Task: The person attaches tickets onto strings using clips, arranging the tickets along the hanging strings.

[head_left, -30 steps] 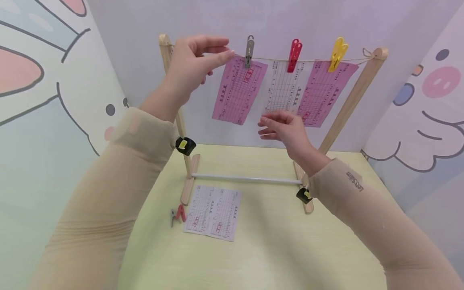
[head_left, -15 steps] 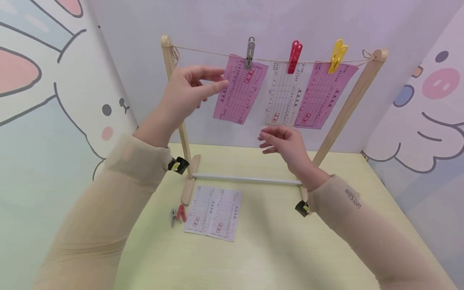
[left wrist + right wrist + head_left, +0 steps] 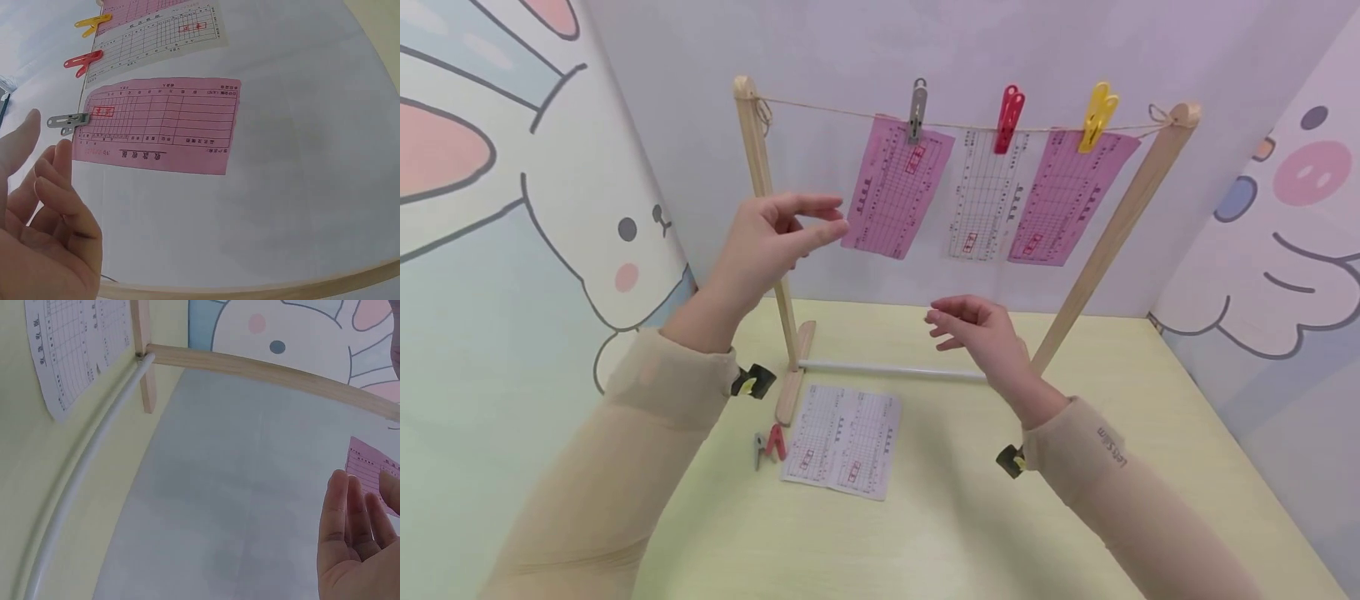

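My left hand (image 3: 775,246) holds nothing, its fingers loosely bent, beside the lower left edge of a pink receipt slip (image 3: 898,192). A grey clothespin (image 3: 917,112) fastens that slip to a string (image 3: 820,106). Farther right on the string hang a white slip (image 3: 985,196) under a red clothespin (image 3: 1009,118) and a second pink slip (image 3: 1067,200) under a yellow clothespin (image 3: 1097,117). Below the white slip, my right hand (image 3: 981,337) is in the air with relaxed fingers and nothing in it. In the left wrist view the grey clothespin (image 3: 69,120) grips the pink slip's edge.
Wooden posts (image 3: 1108,225) carry the string, joined low down by a white rod (image 3: 895,369). On the table (image 3: 940,533) lie white receipt sheets (image 3: 841,442), with a grey clothespin (image 3: 759,450) and a red clothespin (image 3: 776,442) to their left. Cartoon-printed walls stand on both sides.
Both hands have moved down, the left from the string beside the grey clothespin, the right from in front of the white slip. The hanging slips stay in place.
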Motion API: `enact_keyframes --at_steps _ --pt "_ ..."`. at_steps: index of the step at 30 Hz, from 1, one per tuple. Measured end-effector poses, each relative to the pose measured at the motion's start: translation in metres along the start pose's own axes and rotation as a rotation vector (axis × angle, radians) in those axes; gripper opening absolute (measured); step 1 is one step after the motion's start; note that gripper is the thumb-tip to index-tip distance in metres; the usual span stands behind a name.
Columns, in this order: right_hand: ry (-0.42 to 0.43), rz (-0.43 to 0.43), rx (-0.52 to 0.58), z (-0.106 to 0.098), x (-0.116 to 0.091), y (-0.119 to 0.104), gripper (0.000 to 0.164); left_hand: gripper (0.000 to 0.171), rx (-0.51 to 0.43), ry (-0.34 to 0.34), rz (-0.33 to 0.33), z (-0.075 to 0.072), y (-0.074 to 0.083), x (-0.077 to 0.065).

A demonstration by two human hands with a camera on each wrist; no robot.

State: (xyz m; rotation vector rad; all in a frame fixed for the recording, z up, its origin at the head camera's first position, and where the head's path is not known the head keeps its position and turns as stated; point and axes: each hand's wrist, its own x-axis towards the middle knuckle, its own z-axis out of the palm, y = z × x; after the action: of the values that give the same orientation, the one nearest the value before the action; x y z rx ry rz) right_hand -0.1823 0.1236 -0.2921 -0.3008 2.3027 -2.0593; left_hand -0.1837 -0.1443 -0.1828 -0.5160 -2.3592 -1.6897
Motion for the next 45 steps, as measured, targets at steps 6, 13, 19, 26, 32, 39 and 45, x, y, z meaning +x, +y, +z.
enact_keyframes --at_steps 6,13,19,26,32,39,45 --pt "0.019 0.005 0.031 0.004 -0.007 0.018 0.032 0.034 -0.003 0.015 0.021 -0.003 -0.018 -0.012" --pt "0.044 0.038 0.035 0.008 -0.013 0.034 0.030 0.033 0.001 0.041 -0.018 -0.005 -0.032 -0.025" --pt "0.073 0.076 0.072 0.012 -0.019 0.048 0.029 0.033 0.044 0.052 -0.009 -0.005 -0.048 -0.036" --pt "0.102 0.088 0.110 0.015 -0.024 0.067 0.030 0.036 0.070 0.068 -0.089 -0.007 -0.067 -0.048" --pt "0.126 0.114 0.128 0.018 -0.029 0.081 0.033 0.041 0.111 0.073 -0.148 -0.010 -0.082 -0.058" --pt "0.161 0.158 0.128 0.023 -0.034 0.098 0.036 0.044 0.132 0.070 -0.211 -0.011 -0.098 -0.066" --pt "0.170 0.178 0.135 0.027 -0.036 0.111 0.034 0.045 0.134 0.072 -0.245 -0.011 -0.109 -0.074"
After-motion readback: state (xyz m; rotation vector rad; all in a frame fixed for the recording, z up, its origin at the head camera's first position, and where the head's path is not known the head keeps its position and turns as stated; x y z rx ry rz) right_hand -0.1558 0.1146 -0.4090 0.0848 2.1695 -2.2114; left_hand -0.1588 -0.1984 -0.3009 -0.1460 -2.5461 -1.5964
